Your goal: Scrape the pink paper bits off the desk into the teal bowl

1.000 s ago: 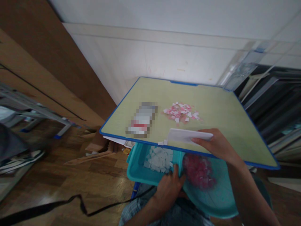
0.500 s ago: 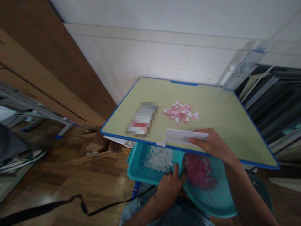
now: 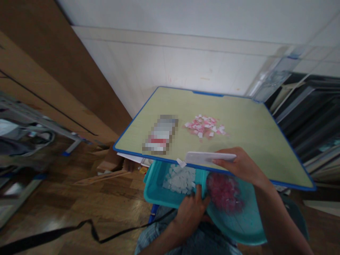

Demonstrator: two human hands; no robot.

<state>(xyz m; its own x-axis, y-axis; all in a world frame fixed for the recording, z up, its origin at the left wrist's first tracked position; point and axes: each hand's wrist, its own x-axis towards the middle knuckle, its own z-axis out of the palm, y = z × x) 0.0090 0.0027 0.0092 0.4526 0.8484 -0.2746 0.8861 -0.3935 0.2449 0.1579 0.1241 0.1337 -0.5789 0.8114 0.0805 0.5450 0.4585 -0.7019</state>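
1. Head view: the right hand [image 3: 239, 162] pinches a white plate [image 3: 199, 157] between thumb and fingers at the table's [image 3: 247, 124] near edge, apparently angled to push white chips [image 3: 181, 163].
2. The left hand [image 3: 190, 212] extends its index finger at the tub [image 3: 164, 201], probably steadying it; grip cannot be told.

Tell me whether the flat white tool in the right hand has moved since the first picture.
Yes. Against the blue-rimmed board, the flat white tool in the right hand has shifted slightly left and toward the near edge.
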